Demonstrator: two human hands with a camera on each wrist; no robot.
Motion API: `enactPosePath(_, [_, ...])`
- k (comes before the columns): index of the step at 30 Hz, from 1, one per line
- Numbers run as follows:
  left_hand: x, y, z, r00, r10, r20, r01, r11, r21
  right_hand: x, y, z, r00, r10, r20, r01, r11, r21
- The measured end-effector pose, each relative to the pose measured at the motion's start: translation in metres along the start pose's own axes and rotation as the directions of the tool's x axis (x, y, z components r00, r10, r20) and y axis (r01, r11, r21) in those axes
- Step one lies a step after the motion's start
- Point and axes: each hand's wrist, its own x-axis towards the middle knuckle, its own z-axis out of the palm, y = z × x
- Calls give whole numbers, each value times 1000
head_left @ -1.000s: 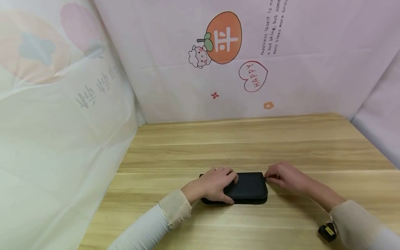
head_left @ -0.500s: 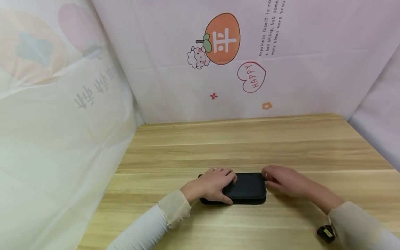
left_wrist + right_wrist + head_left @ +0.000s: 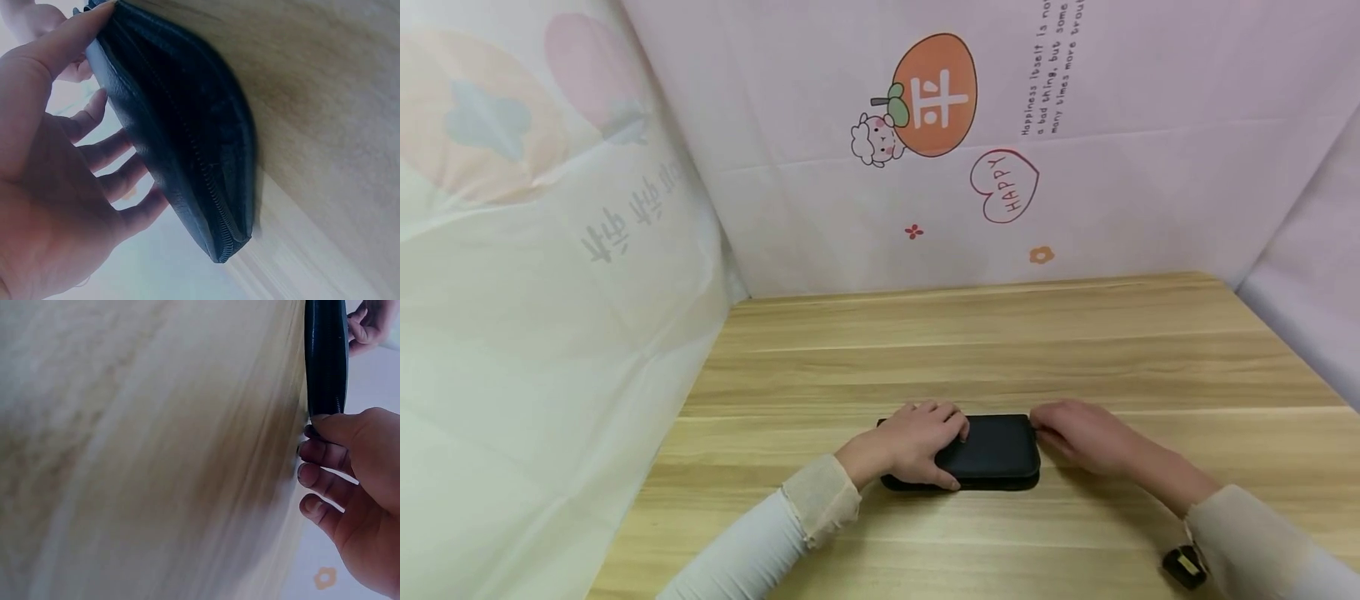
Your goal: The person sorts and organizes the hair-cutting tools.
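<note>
A black zip wallet lies flat on the wooden table. My left hand grips its left part from above, thumb at the near edge and fingers spread over the top. In the left wrist view the side gapes, and metal zipper teeth run along the lip. At the wallet's far right corner my right hand pinches the small dark zipper pull, mostly hidden by the fingertips. The right wrist view shows that thumb right against the wallet's end, the other fingers loosely bent.
The wooden table reaches back to a pale printed cloth. Another cloth hangs along the left side. A small black device with a yellow label sits at my right wrist.
My right hand has shifted slightly left, closer against the wallet's right corner, and its fingers have changed their hold there. The left hand and the wallet stay about where they were.
</note>
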Motion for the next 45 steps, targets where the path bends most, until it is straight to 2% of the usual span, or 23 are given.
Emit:
enactPosePath(11, [-1,0,0,1000,9,1,-9,998,55,-9,-6,-5,999,-45,9,45,999,-26])
enactPosePath(18, [-2,-2,-1,1000,11,3,-11,998,64,-13,-19,-7,991,-124,45,125,992,-21])
enactPosePath(28, [-3,0,2,1000,10,16,-10,998,56,-20,-53,-4,984,-155,84,169,964,-208])
enactPosePath(31, [-2,1,2,1000,6,19,-7,998,59,-19,-59,-5,981,-171,96,187,964,-190])
enactPosePath(37, [1,0,2,1000,3,14,-4,998,66,-8,-76,-3,962,-186,201,210,972,-107])
enactPosePath(45, [4,-2,1,1000,7,9,-7,998,64,15,-93,7,955,-205,216,216,976,-31])
